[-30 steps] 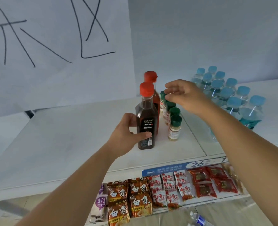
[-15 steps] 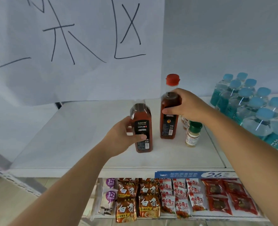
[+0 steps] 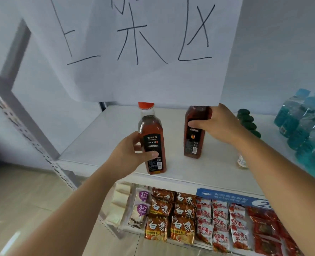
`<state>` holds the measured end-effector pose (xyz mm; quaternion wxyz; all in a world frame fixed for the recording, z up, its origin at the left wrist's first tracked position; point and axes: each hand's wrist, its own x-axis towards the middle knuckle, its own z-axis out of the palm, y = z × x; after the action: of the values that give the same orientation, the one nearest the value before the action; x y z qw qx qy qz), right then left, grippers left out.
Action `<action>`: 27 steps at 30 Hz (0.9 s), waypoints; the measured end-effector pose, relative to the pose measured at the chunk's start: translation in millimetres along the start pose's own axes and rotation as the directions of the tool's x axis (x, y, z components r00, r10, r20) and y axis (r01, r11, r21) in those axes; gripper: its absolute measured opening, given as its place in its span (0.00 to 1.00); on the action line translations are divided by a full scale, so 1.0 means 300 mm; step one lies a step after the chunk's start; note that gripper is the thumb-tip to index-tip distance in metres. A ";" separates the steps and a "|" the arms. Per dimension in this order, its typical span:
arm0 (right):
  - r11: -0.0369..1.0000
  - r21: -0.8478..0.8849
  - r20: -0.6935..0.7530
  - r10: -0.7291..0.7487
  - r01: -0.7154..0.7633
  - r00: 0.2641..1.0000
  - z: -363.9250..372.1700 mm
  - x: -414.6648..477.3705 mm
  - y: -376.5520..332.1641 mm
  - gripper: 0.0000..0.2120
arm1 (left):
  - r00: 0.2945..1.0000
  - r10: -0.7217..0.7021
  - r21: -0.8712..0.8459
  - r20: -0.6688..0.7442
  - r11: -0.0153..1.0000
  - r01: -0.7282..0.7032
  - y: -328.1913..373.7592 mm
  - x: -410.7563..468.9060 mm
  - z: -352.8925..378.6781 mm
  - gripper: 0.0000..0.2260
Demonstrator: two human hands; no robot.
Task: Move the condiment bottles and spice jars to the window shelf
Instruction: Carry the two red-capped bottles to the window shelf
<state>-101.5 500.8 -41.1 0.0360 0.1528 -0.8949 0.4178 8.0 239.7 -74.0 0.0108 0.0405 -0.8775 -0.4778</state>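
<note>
My left hand (image 3: pixel 132 156) grips a dark sauce bottle (image 3: pixel 152 139) with a red cap and black label, held near the front edge of the white shelf (image 3: pixel 97 145). My right hand (image 3: pixel 219 124) grips a second dark sauce bottle (image 3: pixel 193 143) round its shoulder; its cap is hidden behind the hanging paper sign. It is unclear whether either bottle's base touches the shelf. A row of green-capped spice jars (image 3: pixel 248 122) stands behind my right wrist, mostly hidden by my arm.
A large paper sign (image 3: pixel 143 48) with handwritten characters hangs low over the shelf's back. Blue-capped water bottles (image 3: pixel 304 122) crowd the right. Snack packets (image 3: pixel 190 218) fill the lower shelf. A perforated metal upright (image 3: pixel 33 137) stands at the left.
Both bottles have moved left and apart along the shelf, away from the spice jars. My view has swung left and up, so the sign now hides the right bottle's cap.
</note>
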 end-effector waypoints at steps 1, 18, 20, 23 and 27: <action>0.999 0.030 0.005 -0.023 0.023 1.000 0.033 0.002 -0.022 0.20 | 1.000 -0.010 -0.011 -0.017 1.000 0.010 -0.007 -0.022 -0.022 0.20; 0.941 0.276 0.276 -0.275 0.198 0.921 0.747 -0.085 -0.706 0.23 | 0.948 -0.158 -0.115 -0.276 0.985 0.131 -0.460 -0.456 -0.608 0.21; 0.935 0.284 0.315 -0.300 0.213 0.900 0.853 -0.101 -0.806 0.23 | 0.941 -0.170 -0.108 -0.293 0.984 0.144 -0.528 -0.526 -0.723 0.21; 0.924 0.293 0.346 -0.342 0.246 0.874 1.018 -0.135 -0.946 0.21 | 0.917 -0.211 -0.099 -0.338 0.977 0.188 -0.641 -0.638 -0.880 0.21; 0.914 0.300 0.401 -0.382 0.274 0.833 1.234 -0.194 -1.105 0.24 | 0.867 -0.264 -0.128 -0.422 0.964 0.231 -0.780 -0.797 -1.050 0.21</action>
<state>77.9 33.8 -48.1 -0.1193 0.4008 -0.7838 0.4591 278.7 -131.1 -94.7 0.1468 0.2579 -0.8222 -0.4857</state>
